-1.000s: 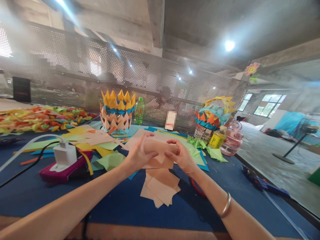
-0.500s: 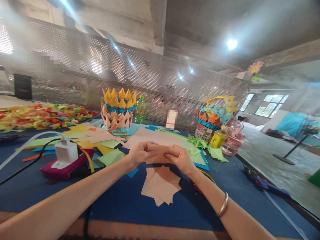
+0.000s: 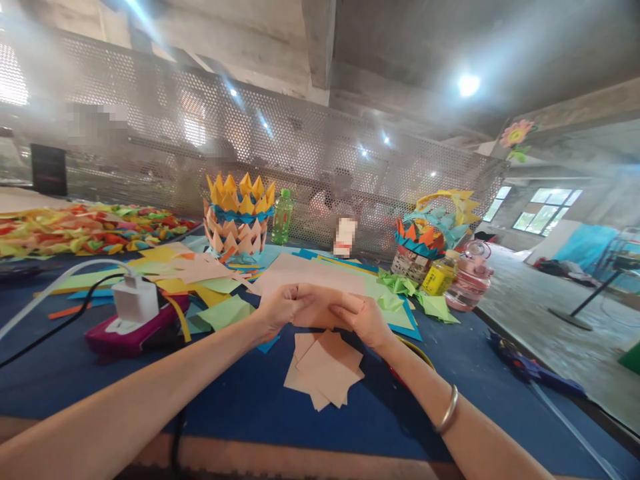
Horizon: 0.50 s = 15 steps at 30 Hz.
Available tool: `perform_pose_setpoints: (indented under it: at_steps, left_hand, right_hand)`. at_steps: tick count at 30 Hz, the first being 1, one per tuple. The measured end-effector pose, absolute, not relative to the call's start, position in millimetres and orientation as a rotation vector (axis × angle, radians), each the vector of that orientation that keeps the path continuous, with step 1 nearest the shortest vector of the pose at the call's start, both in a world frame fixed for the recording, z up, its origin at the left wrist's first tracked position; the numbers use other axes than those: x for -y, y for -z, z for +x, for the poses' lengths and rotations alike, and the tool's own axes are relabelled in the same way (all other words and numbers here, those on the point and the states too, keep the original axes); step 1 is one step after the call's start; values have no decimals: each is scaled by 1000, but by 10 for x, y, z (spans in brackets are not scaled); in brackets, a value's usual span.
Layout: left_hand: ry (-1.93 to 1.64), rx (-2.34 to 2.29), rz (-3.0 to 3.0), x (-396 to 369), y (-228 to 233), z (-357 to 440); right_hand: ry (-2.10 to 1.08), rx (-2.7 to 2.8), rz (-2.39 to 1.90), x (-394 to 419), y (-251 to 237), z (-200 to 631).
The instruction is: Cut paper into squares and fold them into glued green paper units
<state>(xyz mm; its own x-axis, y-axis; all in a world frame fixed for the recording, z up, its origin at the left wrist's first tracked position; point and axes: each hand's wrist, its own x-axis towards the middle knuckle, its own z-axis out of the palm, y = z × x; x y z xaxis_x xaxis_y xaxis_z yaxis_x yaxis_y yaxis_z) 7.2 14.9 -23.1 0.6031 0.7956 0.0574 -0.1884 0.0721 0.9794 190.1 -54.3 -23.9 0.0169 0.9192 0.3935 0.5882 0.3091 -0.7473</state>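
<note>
A peach-coloured piece of paper (image 3: 320,312) is stretched between my two hands, just above the table, its upper edge bowed. My left hand (image 3: 283,312) pinches its left side between thumb and fingers. On the opposite side, my right hand (image 3: 369,321) grips it the same way, thumb toward me. Directly below lies a loose pile of peach paper squares (image 3: 327,370), fanned at different angles on the blue tabletop (image 3: 240,407). Behind my hands rests a larger pale pink sheet (image 3: 295,270). The fingers hide both ends of the held paper.
Left are a purple power strip (image 3: 120,337) with a white charger (image 3: 137,300), and a heap of folded paper pieces (image 3: 95,230). Behind stands a paper basket (image 3: 235,233) beside a green bottle (image 3: 283,220). Right are another basket (image 3: 415,260), a pink jug (image 3: 470,287) and a glue gun (image 3: 535,367).
The held paper's upper edge has become more bowed, and its front face shows as one smoother surface. Both hands keep their grip in nearly the same place. The view has shifted slightly.
</note>
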Motion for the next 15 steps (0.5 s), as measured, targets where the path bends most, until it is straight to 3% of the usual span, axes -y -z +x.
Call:
perform_pose_setpoints:
  at_steps: [15]
  left_hand:
    - [-756,-524,1229,-102,174,63]
  right_hand:
    - [-530,1645,-1291,535,253,1946]
